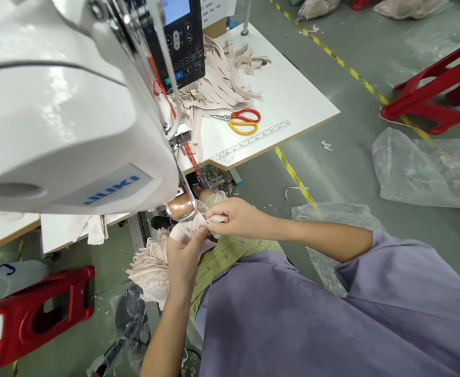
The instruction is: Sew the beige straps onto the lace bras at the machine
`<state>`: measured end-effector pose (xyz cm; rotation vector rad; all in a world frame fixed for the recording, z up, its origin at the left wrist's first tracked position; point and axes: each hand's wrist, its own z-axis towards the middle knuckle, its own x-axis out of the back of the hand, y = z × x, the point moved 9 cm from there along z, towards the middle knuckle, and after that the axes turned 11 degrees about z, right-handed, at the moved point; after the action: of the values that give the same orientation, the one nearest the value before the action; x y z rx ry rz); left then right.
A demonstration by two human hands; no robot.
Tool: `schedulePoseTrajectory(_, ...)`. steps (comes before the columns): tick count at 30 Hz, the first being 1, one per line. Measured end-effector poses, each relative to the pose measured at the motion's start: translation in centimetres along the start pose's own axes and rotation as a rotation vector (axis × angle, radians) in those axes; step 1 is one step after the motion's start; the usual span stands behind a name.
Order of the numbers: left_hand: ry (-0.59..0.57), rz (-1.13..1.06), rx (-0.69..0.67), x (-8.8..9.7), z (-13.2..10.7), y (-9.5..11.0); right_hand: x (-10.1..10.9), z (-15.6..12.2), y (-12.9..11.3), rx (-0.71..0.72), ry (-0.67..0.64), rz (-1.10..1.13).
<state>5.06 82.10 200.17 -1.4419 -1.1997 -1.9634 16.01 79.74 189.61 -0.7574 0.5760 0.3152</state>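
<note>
Both hands work on a pale beige fabric piece just below the head of a white JUKI sewing machine. My left hand grips its near edge, thumb on top. From the right, my right hand pinches a fold of the same piece, fingers closed. The fabric lies against the bent metal guard at the machine's narrow brown-and-silver arm. A bunch of beige lace pieces hangs beside my left hand. Green cloth covers my lap under the hands.
On the white table are beige fabric strips, red-and-yellow scissors and a printed ruler scale. A control panel stands behind the machine head. Red stools and clear plastic bags occupy the floor.
</note>
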Motion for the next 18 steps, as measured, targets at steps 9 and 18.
schedulePoseTrajectory(9,0.114,-0.36,-0.107,1.0,-2.5,-2.6,-2.7,1.5,-4.6,-0.195,-0.454,0.379)
schedulePoseTrajectory(18,0.202,0.769,-0.862,6.2,-1.8,5.5,-0.7,6.4,-8.8,0.108,-0.233,-0.523)
